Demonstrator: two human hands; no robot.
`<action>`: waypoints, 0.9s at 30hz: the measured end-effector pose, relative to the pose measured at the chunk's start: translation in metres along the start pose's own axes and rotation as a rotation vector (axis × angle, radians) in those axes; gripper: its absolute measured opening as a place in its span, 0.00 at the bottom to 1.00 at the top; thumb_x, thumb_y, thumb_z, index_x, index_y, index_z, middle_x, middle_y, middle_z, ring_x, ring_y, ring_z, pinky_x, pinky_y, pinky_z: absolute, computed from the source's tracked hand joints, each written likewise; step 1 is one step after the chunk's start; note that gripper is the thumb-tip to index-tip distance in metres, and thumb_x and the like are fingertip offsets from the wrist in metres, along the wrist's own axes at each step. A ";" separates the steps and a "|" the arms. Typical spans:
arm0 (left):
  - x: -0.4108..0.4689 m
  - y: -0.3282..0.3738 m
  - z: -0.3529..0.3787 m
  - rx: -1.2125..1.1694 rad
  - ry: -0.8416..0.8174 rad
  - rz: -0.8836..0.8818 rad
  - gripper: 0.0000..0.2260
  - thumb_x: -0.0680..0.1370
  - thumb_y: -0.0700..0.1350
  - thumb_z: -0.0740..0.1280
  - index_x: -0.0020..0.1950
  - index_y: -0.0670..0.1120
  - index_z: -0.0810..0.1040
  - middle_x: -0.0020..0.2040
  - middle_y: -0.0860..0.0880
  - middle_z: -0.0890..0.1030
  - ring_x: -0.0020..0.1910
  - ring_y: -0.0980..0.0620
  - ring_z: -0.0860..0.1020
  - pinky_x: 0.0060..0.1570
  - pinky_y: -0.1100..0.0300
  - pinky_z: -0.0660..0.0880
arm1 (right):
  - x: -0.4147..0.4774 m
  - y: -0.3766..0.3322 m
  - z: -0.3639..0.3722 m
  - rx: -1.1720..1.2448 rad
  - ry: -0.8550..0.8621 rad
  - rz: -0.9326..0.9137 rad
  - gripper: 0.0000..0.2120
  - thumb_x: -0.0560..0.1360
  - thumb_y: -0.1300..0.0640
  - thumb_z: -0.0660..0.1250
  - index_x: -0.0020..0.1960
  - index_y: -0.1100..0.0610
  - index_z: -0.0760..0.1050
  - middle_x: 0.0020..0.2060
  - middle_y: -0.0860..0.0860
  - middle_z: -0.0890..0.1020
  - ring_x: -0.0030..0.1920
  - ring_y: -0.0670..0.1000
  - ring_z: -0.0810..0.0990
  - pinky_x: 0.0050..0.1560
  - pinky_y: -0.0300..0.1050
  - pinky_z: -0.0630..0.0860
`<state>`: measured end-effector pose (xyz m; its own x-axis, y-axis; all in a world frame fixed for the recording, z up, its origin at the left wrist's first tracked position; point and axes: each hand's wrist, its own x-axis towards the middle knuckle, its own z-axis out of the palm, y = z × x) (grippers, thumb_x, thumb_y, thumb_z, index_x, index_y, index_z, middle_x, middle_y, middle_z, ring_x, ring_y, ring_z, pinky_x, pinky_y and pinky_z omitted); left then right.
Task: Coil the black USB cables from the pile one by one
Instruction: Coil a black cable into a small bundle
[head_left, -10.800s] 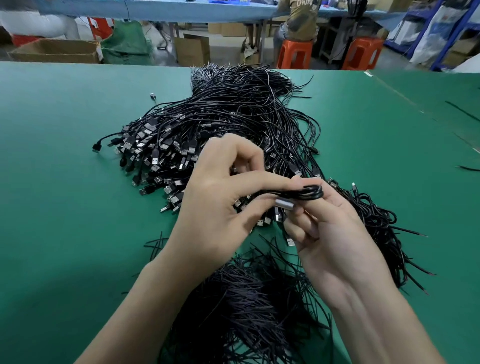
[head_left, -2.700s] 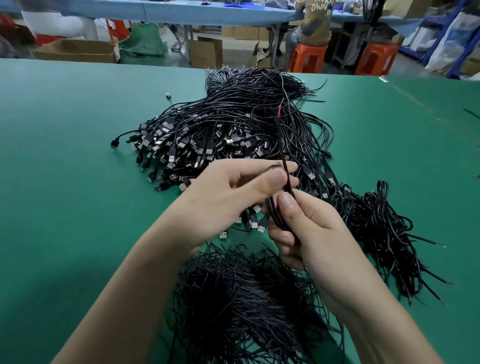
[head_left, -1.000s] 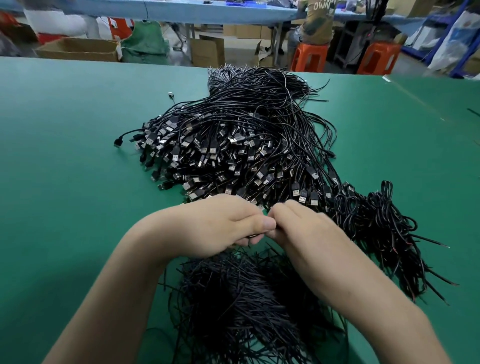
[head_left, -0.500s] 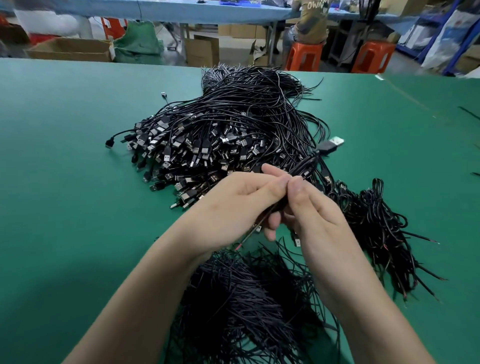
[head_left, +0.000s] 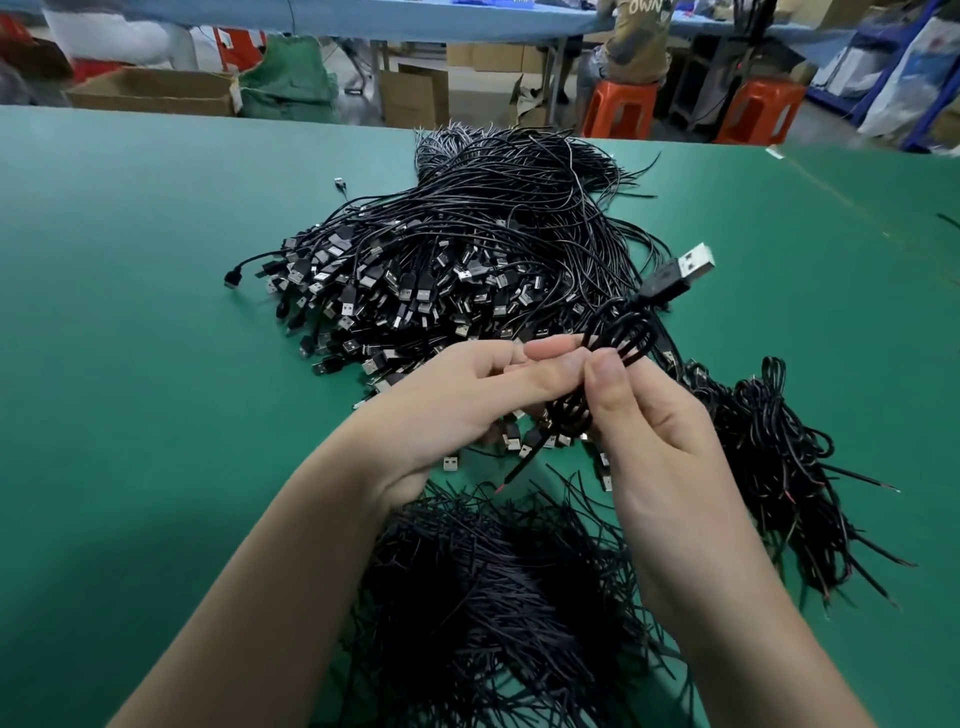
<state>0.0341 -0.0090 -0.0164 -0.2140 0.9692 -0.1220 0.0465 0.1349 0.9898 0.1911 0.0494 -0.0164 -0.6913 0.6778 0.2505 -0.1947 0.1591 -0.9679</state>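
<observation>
You looped the cable (head_left: 621, 338) since the moment before: back then it ran as one straight line through your fingers, and this time it sat in a few long loops. Your left hand (head_left: 457, 410) pinched the loops, and your right hand (head_left: 660, 436) pinched them too, thumb on top. Both held the cable up over the green table (head_left: 130, 364), in front of the big pile (head_left: 467, 260). Your hands hid the middle of the loops and the near edge of the pile. A heap of coils (head_left: 779, 467) lay to the right, and thin black strands (head_left: 493, 597) lay under your wrists. Orange stools (head_left: 618, 111) stood far behind. The loops ran from low near you to high and right. The plug (head_left: 684, 270) stuck out on top, pointing up, right and away.
</observation>
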 end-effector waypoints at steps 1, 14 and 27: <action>0.000 0.000 0.000 -0.032 -0.001 0.008 0.19 0.68 0.68 0.73 0.55 0.62 0.85 0.60 0.64 0.83 0.58 0.69 0.80 0.55 0.61 0.71 | 0.000 0.000 0.001 0.004 0.007 -0.011 0.16 0.85 0.50 0.57 0.59 0.51 0.82 0.56 0.47 0.86 0.61 0.45 0.81 0.58 0.34 0.74; -0.009 0.006 -0.014 0.056 -0.046 0.298 0.17 0.85 0.49 0.63 0.69 0.42 0.79 0.57 0.56 0.85 0.59 0.56 0.82 0.57 0.66 0.75 | -0.001 -0.012 -0.004 0.156 -0.024 0.188 0.17 0.83 0.46 0.56 0.43 0.54 0.75 0.33 0.50 0.74 0.32 0.50 0.76 0.39 0.44 0.77; -0.004 -0.001 -0.005 -0.061 -0.092 0.371 0.14 0.77 0.45 0.70 0.54 0.34 0.83 0.36 0.54 0.85 0.39 0.62 0.83 0.49 0.66 0.77 | -0.001 -0.016 -0.016 0.306 -0.367 0.521 0.19 0.80 0.40 0.60 0.40 0.53 0.75 0.27 0.48 0.66 0.20 0.43 0.59 0.20 0.35 0.62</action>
<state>0.0302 -0.0141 -0.0167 -0.1047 0.9647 0.2417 0.0458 -0.2380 0.9702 0.2063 0.0579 -0.0016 -0.9270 0.3166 -0.2009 0.0762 -0.3656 -0.9277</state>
